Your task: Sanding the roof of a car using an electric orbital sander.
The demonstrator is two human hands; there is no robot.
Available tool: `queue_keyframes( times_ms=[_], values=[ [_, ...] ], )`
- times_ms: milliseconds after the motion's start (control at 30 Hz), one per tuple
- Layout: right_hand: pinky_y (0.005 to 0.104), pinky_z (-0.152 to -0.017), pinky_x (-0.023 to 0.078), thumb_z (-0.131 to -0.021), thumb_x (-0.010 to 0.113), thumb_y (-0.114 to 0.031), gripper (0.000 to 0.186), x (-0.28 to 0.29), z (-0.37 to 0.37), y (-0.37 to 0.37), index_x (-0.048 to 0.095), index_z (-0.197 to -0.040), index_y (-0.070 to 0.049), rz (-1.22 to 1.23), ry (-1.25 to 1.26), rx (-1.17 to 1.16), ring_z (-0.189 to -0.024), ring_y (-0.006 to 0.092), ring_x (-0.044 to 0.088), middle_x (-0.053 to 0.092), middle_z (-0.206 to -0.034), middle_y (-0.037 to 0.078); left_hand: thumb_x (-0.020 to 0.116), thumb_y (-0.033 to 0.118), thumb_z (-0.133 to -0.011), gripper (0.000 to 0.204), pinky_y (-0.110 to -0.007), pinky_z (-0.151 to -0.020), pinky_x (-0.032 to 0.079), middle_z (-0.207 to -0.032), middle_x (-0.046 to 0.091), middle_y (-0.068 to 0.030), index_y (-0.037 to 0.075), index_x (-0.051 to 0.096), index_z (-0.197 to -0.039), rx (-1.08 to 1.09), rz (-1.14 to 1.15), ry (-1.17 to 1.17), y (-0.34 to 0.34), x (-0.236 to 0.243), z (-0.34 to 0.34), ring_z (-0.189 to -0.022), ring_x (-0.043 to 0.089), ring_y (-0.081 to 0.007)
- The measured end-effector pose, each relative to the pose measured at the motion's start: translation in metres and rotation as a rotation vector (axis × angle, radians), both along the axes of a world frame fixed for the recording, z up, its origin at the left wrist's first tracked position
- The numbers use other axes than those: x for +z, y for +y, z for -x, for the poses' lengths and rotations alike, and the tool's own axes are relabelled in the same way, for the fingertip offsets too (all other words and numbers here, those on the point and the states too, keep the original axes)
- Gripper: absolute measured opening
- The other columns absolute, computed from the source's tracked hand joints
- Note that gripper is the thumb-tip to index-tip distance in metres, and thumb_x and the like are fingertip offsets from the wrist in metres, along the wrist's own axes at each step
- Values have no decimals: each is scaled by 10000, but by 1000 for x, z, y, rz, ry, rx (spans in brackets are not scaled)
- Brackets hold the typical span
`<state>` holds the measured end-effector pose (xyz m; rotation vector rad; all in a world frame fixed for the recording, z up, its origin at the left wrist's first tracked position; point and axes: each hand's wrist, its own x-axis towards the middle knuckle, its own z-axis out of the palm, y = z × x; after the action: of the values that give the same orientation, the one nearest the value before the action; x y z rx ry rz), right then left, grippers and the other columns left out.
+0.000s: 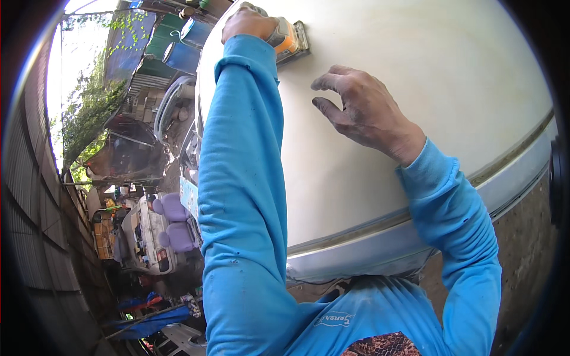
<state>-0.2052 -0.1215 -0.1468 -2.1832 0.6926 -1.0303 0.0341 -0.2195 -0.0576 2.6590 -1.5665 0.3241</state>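
Observation:
My left hand (pixel 249 26) is closed on an orange sander (pixel 289 40) with a grey base plate, resting on a large off-white vehicle body panel (pixel 451 77), likely a roof, near its far left edge. My right hand (pixel 362 110) is to the right of and below the sander, over the same panel, fingers apart and slightly curled, holding nothing; whether the fingertips touch the surface I cannot tell. Both forearms are in blue sleeves, the left one crossing the panel's left side.
A channel (pixel 380 224) runs along the panel's near edge. To the left are blue barrels (pixel 181 58), purple seats (pixel 177 219), a wooden crate (pixel 104 234) and piled parts. A corrugated metal sheet (pixel 29 178) lines the far left; dusty floor (pixel 522 225) shows at right.

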Motion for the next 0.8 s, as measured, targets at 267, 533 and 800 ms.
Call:
queue_keyframes(
  times_ms=[267, 533, 800],
  values=[
    [429, -852, 584, -902, 732, -143, 231, 1, 3, -2, 731, -1061, 25, -20, -4, 9, -920, 349, 703, 696, -971, 180, 742, 444, -802, 576, -382, -987, 541, -1242, 716, -162, 52, 699, -1222, -102, -66, -23, -39, -1, -2, -1132, 696, -314],
    [419, -874, 583, -905, 721, -136, 237, -1, 1, -1, 735, -1077, 26, -8, 16, 11, -928, 334, 709, 702, -987, 179, 770, 450, -752, 748, -404, -1051, 518, -1290, 694, -197, 5, 628, -1337, 66, -4, 60, -24, -8, -63, -1210, 669, -329],
    [400, -835, 568, -922, 724, -118, 210, 0, -2, 2, 739, -1072, 26, -7, -11, 36, -882, 309, 703, 720, -1010, 152, 812, 398, -748, 894, -375, -1099, 495, -1405, 622, -202, 68, 478, -1509, 256, 11, 160, 56, -4, -123, -1281, 628, -311]
  ],
)
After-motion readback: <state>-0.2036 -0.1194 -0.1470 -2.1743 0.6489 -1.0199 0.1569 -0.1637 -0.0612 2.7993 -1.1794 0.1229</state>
